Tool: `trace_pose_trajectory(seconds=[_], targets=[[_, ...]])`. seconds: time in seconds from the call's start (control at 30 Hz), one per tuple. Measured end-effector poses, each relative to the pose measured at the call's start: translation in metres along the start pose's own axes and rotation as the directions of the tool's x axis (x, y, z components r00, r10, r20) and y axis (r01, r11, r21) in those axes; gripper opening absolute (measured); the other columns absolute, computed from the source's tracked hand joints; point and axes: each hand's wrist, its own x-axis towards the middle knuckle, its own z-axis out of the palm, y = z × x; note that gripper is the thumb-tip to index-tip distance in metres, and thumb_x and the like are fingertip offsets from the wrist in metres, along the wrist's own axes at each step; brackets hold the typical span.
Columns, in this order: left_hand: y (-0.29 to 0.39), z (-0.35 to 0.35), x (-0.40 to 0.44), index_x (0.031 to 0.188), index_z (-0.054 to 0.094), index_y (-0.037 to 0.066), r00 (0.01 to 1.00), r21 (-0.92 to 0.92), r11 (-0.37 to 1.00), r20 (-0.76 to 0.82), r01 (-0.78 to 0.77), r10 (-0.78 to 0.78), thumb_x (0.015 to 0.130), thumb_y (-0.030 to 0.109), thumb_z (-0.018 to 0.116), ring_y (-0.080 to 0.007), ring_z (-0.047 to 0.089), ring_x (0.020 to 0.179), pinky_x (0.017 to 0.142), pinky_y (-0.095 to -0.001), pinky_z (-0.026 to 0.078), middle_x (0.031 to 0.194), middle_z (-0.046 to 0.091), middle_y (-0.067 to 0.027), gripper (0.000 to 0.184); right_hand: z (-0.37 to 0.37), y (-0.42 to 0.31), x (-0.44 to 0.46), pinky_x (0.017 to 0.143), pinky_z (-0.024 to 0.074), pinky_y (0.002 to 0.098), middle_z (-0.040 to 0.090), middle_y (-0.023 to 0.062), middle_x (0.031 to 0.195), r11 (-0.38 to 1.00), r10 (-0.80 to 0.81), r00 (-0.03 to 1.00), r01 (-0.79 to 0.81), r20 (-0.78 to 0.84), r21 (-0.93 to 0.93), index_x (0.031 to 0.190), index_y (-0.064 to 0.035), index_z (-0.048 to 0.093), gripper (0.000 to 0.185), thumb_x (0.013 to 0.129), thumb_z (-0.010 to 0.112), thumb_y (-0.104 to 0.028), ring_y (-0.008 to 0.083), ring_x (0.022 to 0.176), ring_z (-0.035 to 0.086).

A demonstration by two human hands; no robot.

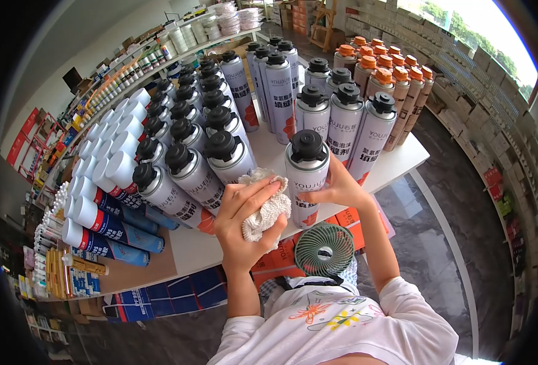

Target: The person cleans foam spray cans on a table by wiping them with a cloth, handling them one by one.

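Note:
My left hand point(244, 219) is closed around a crumpled white cloth point(266, 210), just left of a white can point(305, 182) with a black cap. On the can's right side, my right hand point(339, 187) grips its body, and the can stands upright near the table's front edge. Several more black-capped cans point(199, 182) stand in rows to the left. Behind and to the right of the held can is another group of black-capped cans point(345, 118).
Orange-capped brown cans point(397, 91) stand at the table's back right. White-capped blue cans point(108, 225) fill the left end of the white table point(406, 158). A round green fan point(324, 250) is in front of my body, by orange boxes point(275, 258). Stocked shelves line both sides.

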Motion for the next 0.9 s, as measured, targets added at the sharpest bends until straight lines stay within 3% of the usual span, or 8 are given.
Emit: trace_pose_trajectory(seconds=[0.13,0.2,0.27,0.33,0.53,0.73,0.87,0.9], targets=[[0.003,-0.001,-0.001,0.110,0.075,0.005,1.000,0.009,1.000,-0.013,-0.010,0.010,0.070,0.011,0.078,-0.0251,0.062,0.091,0.084,-0.0367,0.052,0.114,0.073,-0.0088,0.041,0.011,-0.009,-0.013,0.114,0.0375,0.0393,0.053,0.0126,0.138,0.993,0.068,0.995,-0.074,-0.070,-0.093,0.152,-0.0038,0.030,0.105,0.065,0.089,-0.013,0.0226,0.133,0.048],[0.002,0.001,-0.002,0.111,0.075,0.004,1.000,-0.001,1.000,-0.024,-0.005,0.005,0.070,0.011,0.078,-0.0252,0.063,0.091,0.085,-0.0370,0.052,0.114,0.073,-0.0088,0.041,0.022,-0.005,-0.025,0.113,0.0388,0.0414,0.050,0.0172,0.142,0.868,-0.233,0.927,0.061,-0.294,-0.493,0.152,-0.0031,0.029,0.109,0.063,0.091,-0.015,0.0281,0.134,0.050],[0.000,0.002,-0.002,0.112,0.075,0.004,0.999,0.010,1.000,-0.038,0.000,0.001,0.071,0.011,0.078,-0.0256,0.063,0.093,0.086,-0.0374,0.052,0.114,0.073,-0.0092,0.042,0.037,-0.003,-0.034,0.112,0.0406,0.0434,0.045,0.0198,0.146,0.828,-0.287,0.894,0.051,-0.343,-0.559,0.150,-0.0019,0.030,0.109,0.062,0.092,-0.015,0.0329,0.133,0.051],[-0.001,0.004,-0.001,0.113,0.074,0.004,0.999,0.007,1.000,-0.036,0.001,-0.001,0.071,0.011,0.078,-0.0257,0.063,0.094,0.086,-0.0377,0.052,0.115,0.073,-0.0096,0.042,0.052,0.008,-0.039,0.110,0.0410,0.0452,0.042,0.0237,0.145,0.948,-0.152,0.908,0.022,-0.390,-0.318,0.149,0.0005,0.026,0.110,0.065,0.093,-0.018,0.0382,0.134,0.048],[0.003,0.010,0.006,0.114,0.074,0.003,0.995,0.009,0.999,-0.087,0.050,-0.049,0.072,0.010,0.076,-0.0234,0.063,0.096,0.086,-0.0366,0.051,0.122,0.068,-0.0124,0.042,0.066,0.016,-0.016,0.105,0.0428,0.0420,0.049,0.0228,0.130,0.929,-0.274,0.818,0.089,-0.505,-0.360,0.143,-0.0002,0.027,0.090,0.075,0.086,-0.012,0.0345,0.123,0.054],[0.002,0.010,0.030,0.118,0.074,0.003,0.991,-0.001,0.995,-0.091,0.095,-0.095,0.073,0.009,0.074,-0.0139,0.055,0.080,0.078,-0.0309,0.050,0.128,0.057,-0.0100,0.045,0.027,0.013,-0.003,0.100,0.0469,0.0403,0.058,0.0182,0.126,0.995,-0.076,0.960,0.053,-0.269,-0.089,0.142,-0.0038,0.032,0.093,0.067,0.085,-0.012,0.0272,0.117,0.059],[0.012,0.015,0.049,0.119,0.074,0.005,0.991,0.050,0.991,-0.057,0.120,-0.117,0.075,0.009,0.075,-0.0191,0.059,0.083,0.079,-0.0338,0.051,0.126,0.058,-0.0095,0.044,0.016,0.021,0.000,0.104,0.0442,0.0393,0.056,0.0152,0.130,0.995,-0.080,0.987,0.088,-0.142,0.050,0.145,-0.0046,0.032,0.097,0.065,0.087,-0.013,0.0243,0.120,0.056],[0.012,0.015,0.053,0.121,0.072,0.006,0.992,0.100,0.988,0.036,0.114,-0.118,0.076,0.011,0.076,-0.0259,0.063,0.089,0.081,-0.0385,0.053,0.126,0.056,-0.0115,0.046,0.016,0.020,-0.001,0.106,0.0426,0.0391,0.056,0.0143,0.130,0.994,-0.062,0.989,0.073,-0.131,0.081,0.147,-0.0050,0.031,0.100,0.065,0.087,-0.012,0.0237,0.123,0.054]])
